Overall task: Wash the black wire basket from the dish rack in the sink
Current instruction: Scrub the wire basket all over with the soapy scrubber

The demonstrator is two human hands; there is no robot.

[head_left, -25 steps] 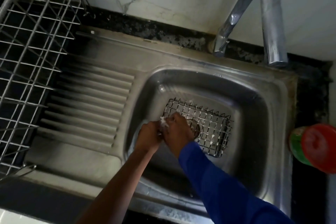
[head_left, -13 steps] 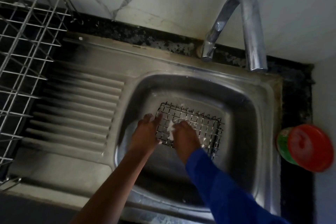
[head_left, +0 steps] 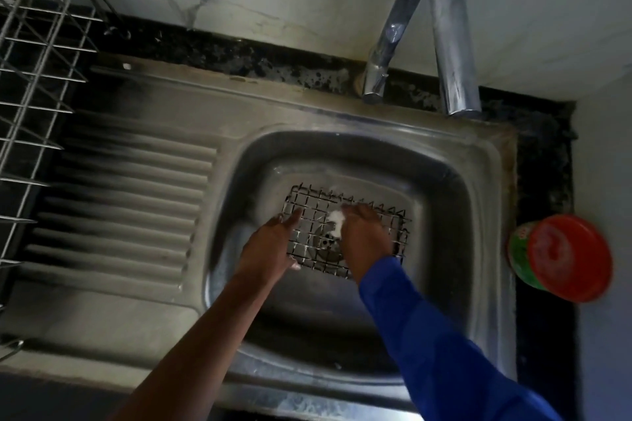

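The left hand (head_left: 270, 246) lay with its fingers straight and together, fingertips resting on the left edge of the black wire basket (head_left: 398, 227). Its bare forearm reached in from the lower left. The right hand (head_left: 366, 237) was bent down over the middle of the basket, knuckles up, with a white foamy lump (head_left: 336, 218) at its fingers. Blur hid whether those fingers pinched the lump or only pressed on it. A blue sleeve (head_left: 427, 335) covered that arm to the wrist.

The basket lay flat on the bottom of the sink (head_left: 455, 215), over the drain, under and between both hands. The faucet (head_left: 441, 27) arched above the far rim. The dish rack (head_left: 34, 96) stood at the left, beyond the ribbed drainboard (head_left: 126, 202). A red-lidded green container (head_left: 564, 256) sat on the counter to the right of the sink.
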